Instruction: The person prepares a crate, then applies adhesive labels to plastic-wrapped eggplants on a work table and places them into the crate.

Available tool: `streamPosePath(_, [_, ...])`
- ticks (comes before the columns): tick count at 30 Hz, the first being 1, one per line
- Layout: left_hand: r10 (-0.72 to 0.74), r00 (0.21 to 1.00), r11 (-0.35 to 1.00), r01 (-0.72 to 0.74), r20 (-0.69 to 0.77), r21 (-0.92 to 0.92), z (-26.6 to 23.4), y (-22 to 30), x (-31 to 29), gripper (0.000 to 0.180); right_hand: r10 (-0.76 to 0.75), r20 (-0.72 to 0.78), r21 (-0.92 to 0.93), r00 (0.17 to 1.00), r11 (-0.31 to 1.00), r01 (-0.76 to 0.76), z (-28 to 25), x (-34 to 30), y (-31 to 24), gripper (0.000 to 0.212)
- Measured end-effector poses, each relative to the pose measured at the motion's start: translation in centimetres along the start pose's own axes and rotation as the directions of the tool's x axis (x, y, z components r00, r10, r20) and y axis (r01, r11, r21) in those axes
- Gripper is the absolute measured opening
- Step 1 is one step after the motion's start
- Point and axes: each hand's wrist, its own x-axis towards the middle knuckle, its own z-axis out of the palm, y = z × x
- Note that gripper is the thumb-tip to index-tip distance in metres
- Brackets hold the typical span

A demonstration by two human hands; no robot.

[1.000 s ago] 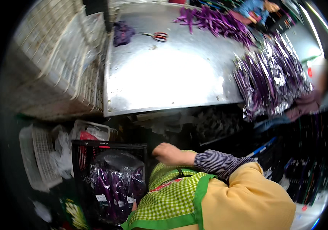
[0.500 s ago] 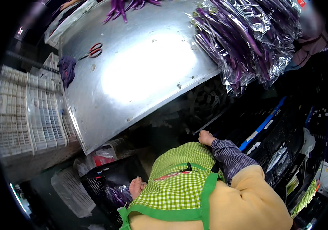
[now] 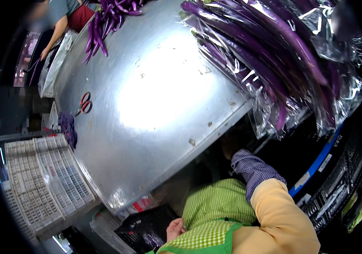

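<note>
My right hand [image 3: 229,146] reaches into the shadow below the near edge of the metal table [image 3: 117,169]. Its fingers are too dark to make out, and the purple checked sleeve [image 3: 255,171] shows behind it. Low in front of me, my left hand [image 3: 175,230] hangs beside my green checked apron [image 3: 215,203] with fingers curled, nothing visible in them. Close to it stands a black crate [image 3: 136,230] with purple eggplants in plastic inside. Long purple eggplants in clear bags [image 3: 270,55] are heaped at the table's right end, above my right hand.
Red-handled scissors [image 3: 85,103] and a purple cloth [image 3: 67,127] lie toward the table's left side. Loose eggplants [image 3: 98,31] rest at the far edge, near another person's arm [image 3: 58,36]. White plastic crates [image 3: 47,182] stand left; black crates with a blue strip [image 3: 316,165] stand right.
My view has shifted, with the table and bagged eggplants now larger. My right hand has moved farther into the shadow by the table edge. More of the other person shows at far left.
</note>
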Motion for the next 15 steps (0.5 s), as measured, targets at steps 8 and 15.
streamPosePath(8, [0.093, 0.94, 0.995, -0.097, 0.328, -0.002, -2.1, 2.9, 8.5, 0.036, 0.013, -0.135, 0.118, 0.991, 0.993, 0.003, 7.2, 4.1, -1.7, 0.035])
streamPosePath(15, [0.225, 0.878, 0.873, -0.374, 0.422, 0.314, 3.9, 10.0, 6.7, 0.033, -0.121, -0.347, 0.291, 0.93, 0.929, 0.23, -2.3, 1.2, -6.6, 0.032])
